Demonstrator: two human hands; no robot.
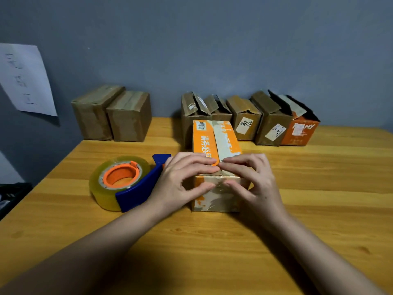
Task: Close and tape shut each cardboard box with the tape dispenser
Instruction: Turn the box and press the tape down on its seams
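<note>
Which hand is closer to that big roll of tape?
Left. The left hand lies right beside the tape dispenser; the right hand is across the orange box.

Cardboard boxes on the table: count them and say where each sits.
8: two taped boxes back left; five in the back-right row; one orange box under both hands. More may hide behind.
</note>
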